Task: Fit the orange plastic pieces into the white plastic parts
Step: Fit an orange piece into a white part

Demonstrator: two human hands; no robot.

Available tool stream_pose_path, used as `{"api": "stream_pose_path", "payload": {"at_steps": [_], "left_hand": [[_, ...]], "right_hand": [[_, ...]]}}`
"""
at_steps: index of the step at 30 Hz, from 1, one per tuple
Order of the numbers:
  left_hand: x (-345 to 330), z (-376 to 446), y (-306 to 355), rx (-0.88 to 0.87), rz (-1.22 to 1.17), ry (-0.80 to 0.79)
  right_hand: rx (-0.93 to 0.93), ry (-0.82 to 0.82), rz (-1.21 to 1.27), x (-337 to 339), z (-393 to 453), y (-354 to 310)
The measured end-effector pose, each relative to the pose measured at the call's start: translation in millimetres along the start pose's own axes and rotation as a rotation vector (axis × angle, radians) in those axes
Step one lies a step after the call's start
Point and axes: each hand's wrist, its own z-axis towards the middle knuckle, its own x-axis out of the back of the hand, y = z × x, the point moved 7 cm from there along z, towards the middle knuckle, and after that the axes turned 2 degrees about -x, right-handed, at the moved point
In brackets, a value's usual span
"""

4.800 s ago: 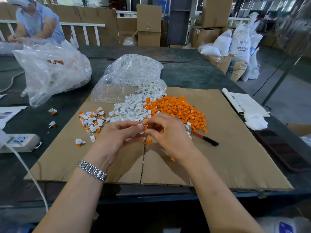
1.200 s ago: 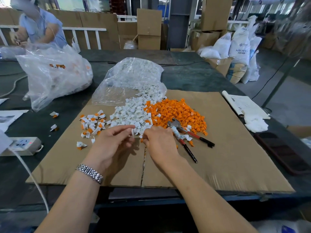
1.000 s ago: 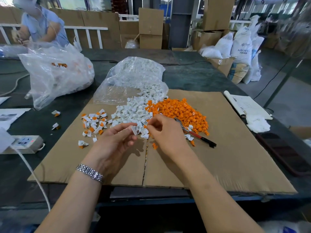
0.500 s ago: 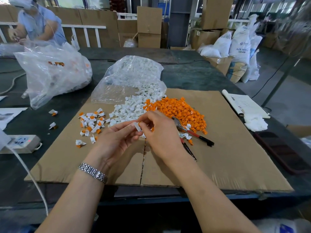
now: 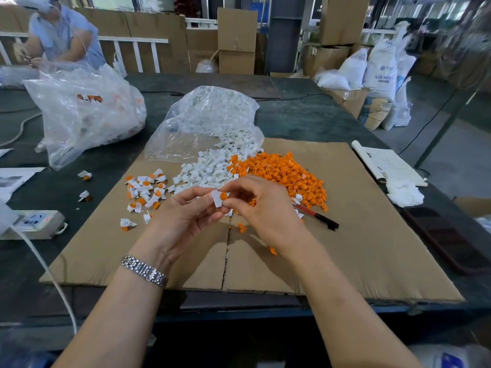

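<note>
Raised since half a second ago: left hand (image 5: 186,213) pinching white part (image 5: 217,199), right hand (image 5: 261,205) pinching orange piece (image 5: 223,195) against it, aligned between both fingers for pressing in; piles just beyond.

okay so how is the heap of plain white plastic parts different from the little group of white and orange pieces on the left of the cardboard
The heap of plain white plastic parts is all white and packed close, spilling out of the clear plastic bag. The group of white and orange pieces is smaller, scattered loosely with gaps, and each white part appears to carry an orange piece, so these look assembled. The white heap touches the orange pile; the left group lies apart from it. Both rest on the brown cardboard sheet.
</note>
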Motion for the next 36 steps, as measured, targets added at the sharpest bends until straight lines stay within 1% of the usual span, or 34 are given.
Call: {"api": "stream_pose_path", "payload": {"at_steps": [5,10,13,20,24,29,31,32,33,34,35,36], "left_hand": [[-0.2,-2.1,5.7,-0.016,0.071,0.012],[-2.2,-4.9,11.5,-0.009,0.145,-0.014],[-2.2,-5.4,12.8,-0.037,0.189,0.014],[-0.5,-5.4,11.4,-0.097,0.192,0.082],[-1.8,-6.1,11.7,-0.116,0.211,0.079],[-0.3,-4.8,11.3,-0.100,0.236,0.081],[1.2,-4.0,9.9,-0.082,0.209,0.092],[1.8,-3.6,8.8,-0.064,0.172,0.096],[2.9,-3.4,7.4,-0.045,0.129,0.098],[3.8,-3.0,6.0,-0.027,0.084,0.101],[5.0,-2.7,5.2,-0.014,0.043,0.105],[6.0,-2.5,4.9,-0.006,0.009,0.109]], "right_hand": [[0.039,0.019,-0.064,0.7,0.5,-3.8],[0.065,0.030,-0.118,3.5,-0.3,-7.9],[0.076,0.017,-0.153,1.5,-1.5,-11.9],[0.062,0.021,-0.174,-0.8,-2.9,-15.5],[0.055,0.022,-0.192,-0.8,-2.4,-14.3],[0.053,0.014,-0.200,-2.5,-3.6,-12.4],[-0.008,-0.002,-0.095,-0.5,-3.5,-4.4],[-0.072,0.004,-0.017,3.4,-3.3,2.6],[-0.137,0.028,0.008,9.1,-3.6,11.8],[-0.199,0.069,-0.067,17.0,-3.0,23.0],[-0.269,0.097,-0.252,25.5,-3.0,36.5],[-0.365,0.091,-0.473,33.0,-4.7,50.8]]}}
